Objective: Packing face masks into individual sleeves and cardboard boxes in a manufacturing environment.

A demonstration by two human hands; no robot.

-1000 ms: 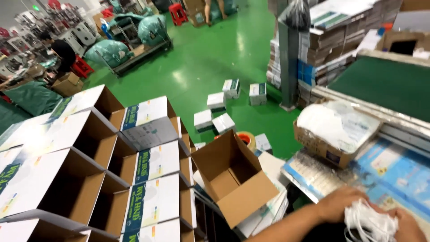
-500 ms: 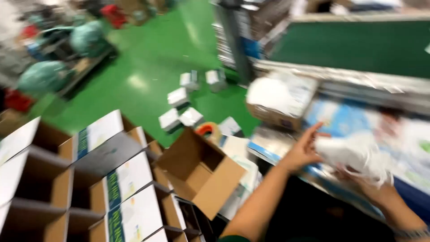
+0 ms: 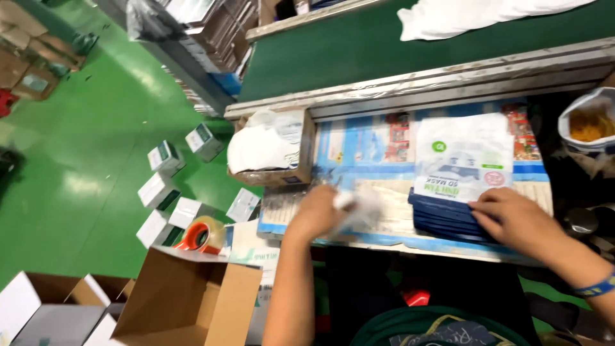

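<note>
My left hand (image 3: 317, 211) grips a blurred white bundle of face masks (image 3: 359, 208) over the printed work surface (image 3: 359, 144). To its right, my right hand (image 3: 512, 218) rests with fingers spread on the lower edge of a stack of flat printed pouches (image 3: 464, 160), dark blue at the bottom and white on top. A cardboard tray holding more white masks (image 3: 272, 147) stands just left of and behind my left hand.
A green conveyor belt (image 3: 359, 54) runs behind the bench with white cloth (image 3: 461, 16) on it. An open brown carton (image 3: 186, 301) and a tape roll (image 3: 202, 236) sit lower left. Several small white boxes (image 3: 166, 157) lie on the green floor. A bag (image 3: 586, 125) is far right.
The view has swung right from the stacked cartons to the bench. My left hand now holds the masks, and my right hand has come down onto the pouch stack.
</note>
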